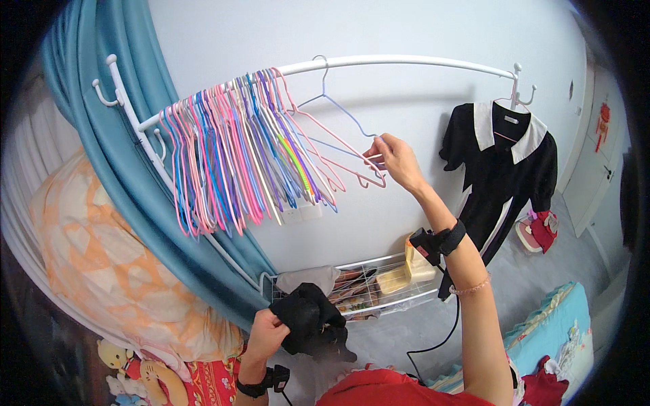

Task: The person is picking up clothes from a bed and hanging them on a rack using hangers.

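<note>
Low in front of me, my left hand point(269, 332) grips a bunched black cloth garment point(307, 322) that hangs down from the fingers. My right hand point(393, 157) is raised and pinches the right end of a blue wire hanger point(348, 115). That hanger's hook is still over the white rail point(406, 60). Beside it a pink hanger point(325, 133) tilts out towards the right fingers; whether they touch it I cannot tell. Many coloured hangers point(228, 157) are packed together along the left part of the rail.
A black dress with a white collar point(500, 137) hangs at the rail's right end. Below is a white wire shelf point(355, 269) holding a yellow item point(406, 274). A teal curtain point(137, 203) and a bulky patterned bundle point(117, 254) stand left. Plush toys point(122, 355) lie lower left.
</note>
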A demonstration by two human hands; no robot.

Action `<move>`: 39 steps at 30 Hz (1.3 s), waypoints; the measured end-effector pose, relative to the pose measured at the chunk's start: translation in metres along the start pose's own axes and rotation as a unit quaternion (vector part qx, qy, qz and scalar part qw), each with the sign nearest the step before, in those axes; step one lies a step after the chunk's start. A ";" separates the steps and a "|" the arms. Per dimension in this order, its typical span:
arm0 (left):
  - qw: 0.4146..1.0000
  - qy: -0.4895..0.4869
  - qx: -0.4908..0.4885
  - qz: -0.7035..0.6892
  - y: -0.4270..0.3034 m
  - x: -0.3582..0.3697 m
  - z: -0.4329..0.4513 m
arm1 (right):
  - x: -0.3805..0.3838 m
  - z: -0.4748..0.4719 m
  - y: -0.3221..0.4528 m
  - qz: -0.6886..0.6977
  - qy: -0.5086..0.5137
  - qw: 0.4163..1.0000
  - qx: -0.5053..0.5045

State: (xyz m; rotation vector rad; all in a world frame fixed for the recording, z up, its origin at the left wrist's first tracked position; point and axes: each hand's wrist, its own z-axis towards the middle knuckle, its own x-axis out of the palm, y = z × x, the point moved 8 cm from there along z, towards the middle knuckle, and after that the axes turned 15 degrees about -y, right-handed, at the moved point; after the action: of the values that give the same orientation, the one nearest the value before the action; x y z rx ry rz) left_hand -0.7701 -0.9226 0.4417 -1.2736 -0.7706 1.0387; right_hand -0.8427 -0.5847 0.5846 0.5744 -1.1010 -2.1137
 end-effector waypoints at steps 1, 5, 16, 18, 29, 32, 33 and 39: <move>1.000 -0.004 0.000 0.001 0.003 0.002 0.001 | -0.006 0.002 0.004 0.013 -0.026 1.000 -0.008; 0.999 0.035 -0.009 -0.001 0.004 0.022 -0.002 | -0.034 -0.005 0.023 -0.113 -0.088 0.972 -0.185; 0.983 0.171 0.058 0.040 0.021 0.078 0.018 | -0.169 -0.048 0.011 0.002 -0.106 0.994 -0.021; 0.986 0.162 0.040 -0.015 0.030 0.087 0.027 | -0.205 -0.070 0.015 -0.014 -0.126 0.992 -0.007; 0.865 0.157 -0.264 -0.397 0.079 0.158 0.076 | -0.391 -0.222 0.000 -0.046 -0.143 0.978 0.147; 0.914 0.095 -0.222 -0.326 0.081 0.168 0.093 | -0.412 -0.249 0.004 -0.042 -0.127 0.978 0.159; 0.914 0.101 -0.225 -0.321 0.082 0.172 0.096 | -0.412 -0.255 0.007 -0.038 -0.110 0.981 0.153; 0.925 0.257 -0.125 -0.248 0.072 0.200 0.110 | -0.394 -0.259 0.011 -0.130 -0.096 0.963 0.214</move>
State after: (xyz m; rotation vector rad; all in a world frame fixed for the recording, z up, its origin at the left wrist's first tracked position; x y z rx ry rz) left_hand -0.8100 -0.6972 0.3716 -1.3852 -0.7686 0.1787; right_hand -0.4062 -0.4384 0.4806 0.7594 -1.6967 -2.1941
